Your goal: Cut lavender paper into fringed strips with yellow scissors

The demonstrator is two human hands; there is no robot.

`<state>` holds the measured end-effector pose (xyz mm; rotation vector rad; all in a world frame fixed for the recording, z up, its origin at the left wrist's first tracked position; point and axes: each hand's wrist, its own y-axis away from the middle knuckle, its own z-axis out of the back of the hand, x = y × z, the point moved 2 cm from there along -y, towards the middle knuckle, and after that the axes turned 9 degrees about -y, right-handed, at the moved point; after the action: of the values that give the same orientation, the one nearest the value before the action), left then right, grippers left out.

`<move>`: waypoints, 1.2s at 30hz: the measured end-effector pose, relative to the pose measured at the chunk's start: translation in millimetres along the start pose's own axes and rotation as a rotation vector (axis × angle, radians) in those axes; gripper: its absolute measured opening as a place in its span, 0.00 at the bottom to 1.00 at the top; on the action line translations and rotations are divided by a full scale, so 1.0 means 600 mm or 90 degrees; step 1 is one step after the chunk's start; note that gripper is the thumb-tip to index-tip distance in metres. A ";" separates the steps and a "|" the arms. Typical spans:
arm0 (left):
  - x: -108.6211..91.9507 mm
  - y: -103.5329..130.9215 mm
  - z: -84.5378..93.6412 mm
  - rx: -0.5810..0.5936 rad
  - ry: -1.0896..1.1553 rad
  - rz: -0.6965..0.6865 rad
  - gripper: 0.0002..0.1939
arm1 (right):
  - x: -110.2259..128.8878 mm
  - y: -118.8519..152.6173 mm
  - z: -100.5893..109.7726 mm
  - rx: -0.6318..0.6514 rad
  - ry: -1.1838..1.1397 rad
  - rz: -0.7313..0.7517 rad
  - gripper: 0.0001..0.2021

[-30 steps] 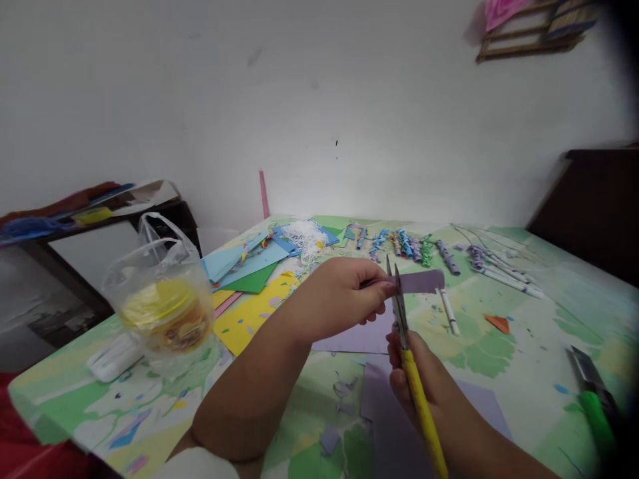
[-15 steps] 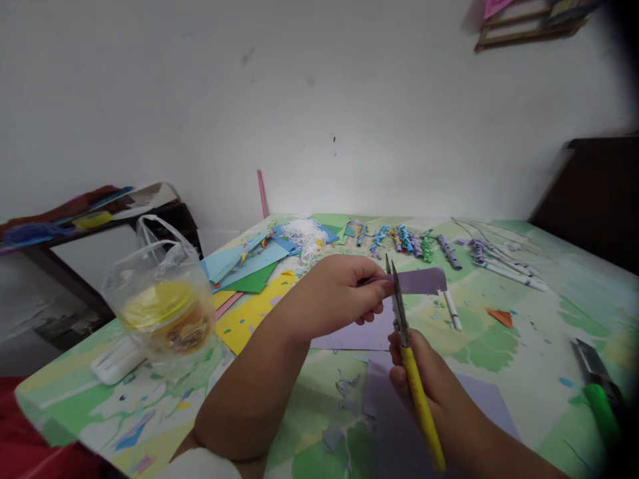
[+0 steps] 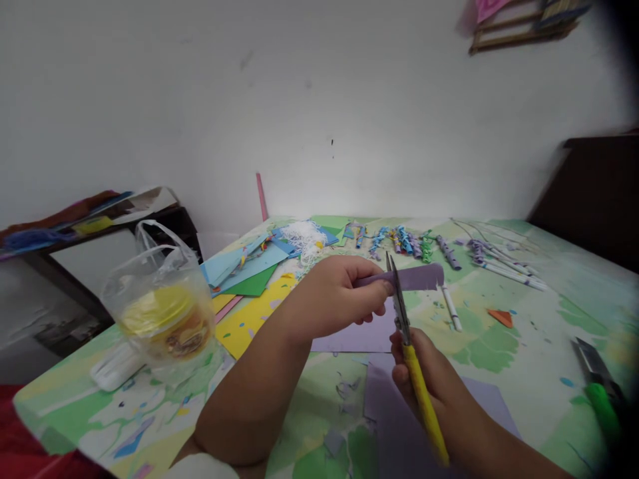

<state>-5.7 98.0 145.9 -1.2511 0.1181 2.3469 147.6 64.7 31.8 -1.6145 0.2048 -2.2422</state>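
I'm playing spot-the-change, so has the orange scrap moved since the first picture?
No, the orange scrap lies just beyond the same green print, as before.

Left fingers (image 3: 374, 298) pinching purple strip (image 3: 422, 277), right fingers (image 3: 401, 374) gripping scissors (image 3: 412, 362) (yellow-handled)

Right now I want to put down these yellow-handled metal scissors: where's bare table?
Mostly bare: right side, between the orange paper triangle, slim white sticks and green-handled metal cutter. Crowded: far edge, with curled paper rolls; left, with the clear plastic bag.
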 end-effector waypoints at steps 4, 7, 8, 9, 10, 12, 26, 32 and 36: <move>-0.001 -0.002 -0.002 -0.034 0.014 0.013 0.10 | -0.005 0.003 -0.004 0.057 -0.052 -0.011 0.15; -0.001 -0.002 -0.006 -0.049 0.024 0.024 0.10 | -0.001 0.003 -0.005 0.063 -0.049 0.017 0.15; -0.001 -0.003 -0.009 -0.051 0.025 0.022 0.10 | 0.000 0.003 -0.004 0.060 -0.043 0.022 0.14; -0.001 -0.003 -0.011 -0.052 0.024 0.018 0.10 | 0.002 0.002 -0.004 0.056 -0.039 0.023 0.14; -0.001 -0.003 -0.013 -0.057 0.018 0.013 0.10 | 0.003 0.002 -0.005 0.054 -0.036 0.019 0.13; -0.003 -0.003 -0.016 -0.067 0.004 0.007 0.10 | 0.005 0.001 -0.005 0.050 -0.037 0.013 0.12; -0.007 0.002 -0.018 -0.075 -0.103 0.013 0.12 | 0.008 -0.005 -0.002 0.036 -0.002 0.020 0.11; -0.003 -0.003 -0.015 -0.049 -0.076 0.039 0.13 | 0.004 -0.009 -0.001 0.047 0.024 -0.005 0.10; -0.004 -0.003 -0.013 -0.012 -0.029 0.041 0.12 | -0.001 -0.010 0.001 0.051 0.020 0.007 0.11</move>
<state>1.9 96.5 143.7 -1.2188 0.1235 2.4350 147.0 70.4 33.6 -1.5352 0.1306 -2.2390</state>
